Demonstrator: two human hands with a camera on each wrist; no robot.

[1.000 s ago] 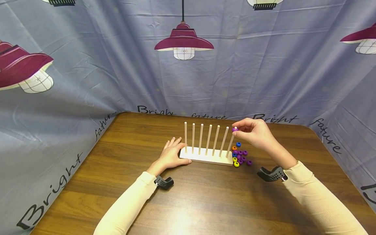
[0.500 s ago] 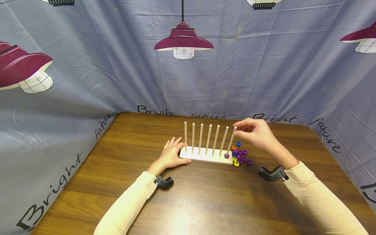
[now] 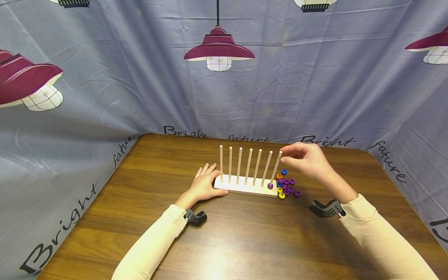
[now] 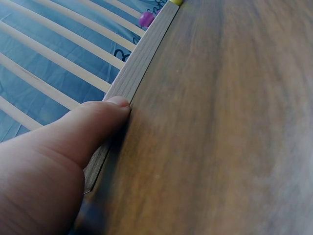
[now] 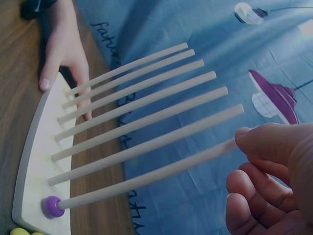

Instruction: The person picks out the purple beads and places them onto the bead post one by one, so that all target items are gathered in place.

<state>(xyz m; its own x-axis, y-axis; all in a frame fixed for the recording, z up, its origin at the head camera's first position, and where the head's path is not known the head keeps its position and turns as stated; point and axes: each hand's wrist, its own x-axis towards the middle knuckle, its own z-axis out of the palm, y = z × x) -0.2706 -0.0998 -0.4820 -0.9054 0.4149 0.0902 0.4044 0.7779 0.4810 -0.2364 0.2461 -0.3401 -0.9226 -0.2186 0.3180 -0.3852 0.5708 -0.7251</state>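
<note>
A pale wooden peg board [image 3: 245, 187] with a row of several upright pegs stands on the table. One purple bead [image 3: 270, 186] sits at the foot of its rightmost peg, also seen as the purple bead [image 5: 53, 207] in the right wrist view. My left hand [image 3: 203, 186] holds the board's left end, the thumb [image 4: 105, 120] along the front edge and the fingers behind. My right hand [image 3: 304, 158] is beside the top of the rightmost peg [image 5: 146, 178], thumb and index finger parted, no bead between them. In the right wrist view the thumb tip overlaps that peg's top.
Loose purple beads [image 3: 292, 182], with a few blue, yellow and orange ones, lie on the wooden table [image 3: 252, 233] just right of the board. A blue-grey curtain [image 3: 224, 101] printed with lamps and lettering surrounds the table's back and sides.
The purple bead between my right fingers at the rightmost peg's top was let go and dropped to its foot. My right hand then shifted slightly right. The left hand stayed put.
</note>
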